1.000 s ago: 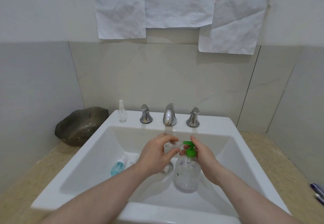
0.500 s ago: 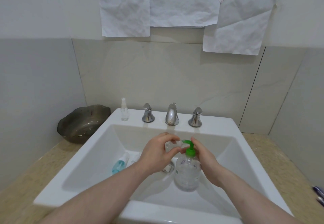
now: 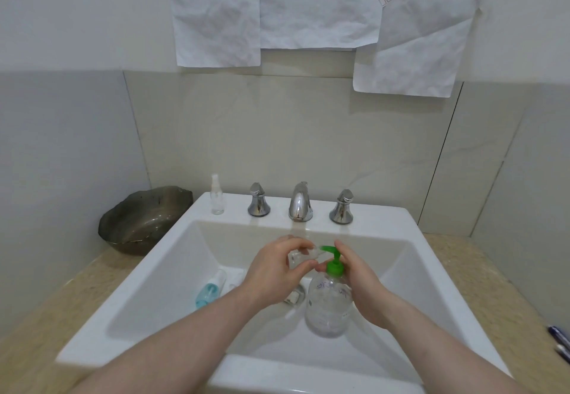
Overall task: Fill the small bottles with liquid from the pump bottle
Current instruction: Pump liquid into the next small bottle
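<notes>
Sink (image 3: pixel 410 270) taken as reference; entries run near to far.

Near edge: both bare forearms cross the sink's front rim and meet over the basin.

Over the basin, right of the drain (image 3: pixel 294 296): pump bottle (image 3: pixel 328 304), clear body, green pump head (image 3: pixel 334 265), held above the basin floor. Right hand (image 3: pixel 359 282) is wrapped round the bottle's right side at shoulder level, with a fingertip up by the pump head. Whether that finger is pressing down cannot be told.

Directly left of the pump head: left hand (image 3: pixel 271 270) pinches a small clear bottle (image 3: pixel 302 259) between thumb and curled fingers. The bottle is tilted nearly level, its mouth end touching or just at the green spout; the exact contact is too blurred to resolve. The two hands sit close together, fingertips almost meeting around the spout.

Basin floor, left of the drain: a small blue bottle (image 3: pixel 209 290) lies on its side. Just beside it, partly hidden by the left wrist, is a pale object that cannot be identified.

Back ledge of the sink: a small clear spray bottle (image 3: pixel 217 196) stands upright at the left end, then left tap handle (image 3: pixel 258 204), chrome spout (image 3: pixel 300 204), right tap handle (image 3: pixel 341 207).

Left of the sink, on the counter: dark bowl (image 3: pixel 143 219).

Right of the sink, at the frame edge: pens (image 3: pixel 559 339) on the counter.

Wall above the sink: crumpled white paper sheets (image 3: pixel 308 8).
</notes>
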The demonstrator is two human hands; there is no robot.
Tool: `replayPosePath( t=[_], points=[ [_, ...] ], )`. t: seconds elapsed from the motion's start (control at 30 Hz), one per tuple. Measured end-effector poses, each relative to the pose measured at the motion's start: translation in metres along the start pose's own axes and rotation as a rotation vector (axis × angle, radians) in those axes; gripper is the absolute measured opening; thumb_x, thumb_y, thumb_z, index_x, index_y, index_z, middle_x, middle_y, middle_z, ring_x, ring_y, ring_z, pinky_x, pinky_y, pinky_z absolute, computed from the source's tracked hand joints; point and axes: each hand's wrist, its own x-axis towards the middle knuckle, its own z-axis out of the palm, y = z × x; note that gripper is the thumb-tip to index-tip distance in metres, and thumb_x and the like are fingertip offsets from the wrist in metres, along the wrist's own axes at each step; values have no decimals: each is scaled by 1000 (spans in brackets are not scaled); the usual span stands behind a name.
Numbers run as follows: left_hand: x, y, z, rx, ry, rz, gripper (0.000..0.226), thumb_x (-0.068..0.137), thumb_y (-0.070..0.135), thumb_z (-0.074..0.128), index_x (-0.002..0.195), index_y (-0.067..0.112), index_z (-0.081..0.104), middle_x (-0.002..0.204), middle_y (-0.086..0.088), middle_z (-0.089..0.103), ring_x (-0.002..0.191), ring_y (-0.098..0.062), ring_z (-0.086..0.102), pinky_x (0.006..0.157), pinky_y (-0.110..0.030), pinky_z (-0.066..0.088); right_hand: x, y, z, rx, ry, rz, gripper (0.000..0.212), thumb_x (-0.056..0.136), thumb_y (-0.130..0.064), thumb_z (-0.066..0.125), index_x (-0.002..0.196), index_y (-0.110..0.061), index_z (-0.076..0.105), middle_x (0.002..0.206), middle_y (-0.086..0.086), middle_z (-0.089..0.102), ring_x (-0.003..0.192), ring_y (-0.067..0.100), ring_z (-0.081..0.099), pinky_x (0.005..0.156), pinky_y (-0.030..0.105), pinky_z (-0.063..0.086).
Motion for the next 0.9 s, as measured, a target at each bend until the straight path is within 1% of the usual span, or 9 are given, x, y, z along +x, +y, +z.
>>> replayPosePath(
  t=[0.1, 0.2, 0.3, 0.47, 0.53, 0.63, 0.73, 0.8, 0.9],
  points=[
    [0, 0, 0, -13, -2, 1, 28, 88, 40, 77, 114, 32, 72, 101, 18, 67, 73, 13, 53, 71, -10, 36, 1, -1, -1, 1, -6, 11, 51, 101, -57, 47, 107, -15, 76, 111, 3, 79, 119, 20, 66, 100, 36, 40],
    [-1, 2, 0, -10, -15, 15, 26, 88, 45, 76, 111, 34, 72, 100, 18, 67, 70, 11, 52, 68, -10, 35, 2, -1, -3, 2, -41, 11, 53, 104, -49, 45, 111, -7, 77, 107, 0, 79, 117, 22, 64, 97, 34, 41],
    [-1, 2, 0, -6, -17, 8, 26, 88, 44, 76, 112, 34, 72, 100, 18, 66, 69, 12, 52, 68, -10, 35, 2, 1, -3, 7, -37, 0, 49, 106, -47, 44, 107, -12, 78, 104, 1, 78, 109, 19, 66, 95, 33, 44],
    [-1, 1, 0, -12, -4, -8, 28, 89, 39, 77, 116, 34, 72, 102, 19, 67, 72, 14, 52, 71, -10, 36, 1, 3, -1, -9, -16, -5, 55, 99, -62, 47, 115, -19, 76, 110, 1, 80, 119, 18, 67, 114, 39, 37],
    [0, 1, 0, -10, -1, -7, 29, 89, 39, 77, 116, 33, 72, 103, 19, 67, 72, 15, 52, 72, -9, 35, 1, 2, -1, -8, -12, -13, 54, 100, -61, 47, 115, -17, 76, 111, 2, 79, 119, 18, 66, 111, 37, 38],
    [-1, 2, 0, -13, -6, -4, 27, 89, 40, 76, 115, 34, 72, 102, 20, 66, 72, 12, 53, 71, -11, 36, 2, 1, -4, -10, -45, -13, 50, 104, -52, 45, 109, -14, 76, 112, 2, 79, 115, 19, 66, 96, 33, 43],
    [-1, 2, 0, -5, -18, -1, 27, 88, 43, 76, 114, 35, 72, 102, 20, 66, 69, 10, 52, 70, -12, 36, 3, 1, -5, 10, -61, -6, 45, 106, -46, 44, 90, -19, 76, 101, -1, 77, 107, 20, 63, 92, 34, 42],
    [-1, 2, 0, -5, -16, -9, 27, 88, 43, 75, 114, 36, 71, 102, 20, 66, 69, 9, 53, 70, -13, 37, 5, 4, -4, 4, -37, -23, 47, 103, -51, 47, 86, -20, 78, 101, 0, 77, 109, 24, 64, 99, 39, 43],
    [-1, 2, -1, -8, -4, -15, 28, 89, 40, 76, 116, 34, 72, 102, 20, 66, 72, 11, 53, 69, -12, 37, 5, 6, -1, 0, -21, -36, 55, 98, -61, 50, 98, -15, 81, 110, 6, 78, 119, 29, 66, 114, 42, 40]
  ],
)
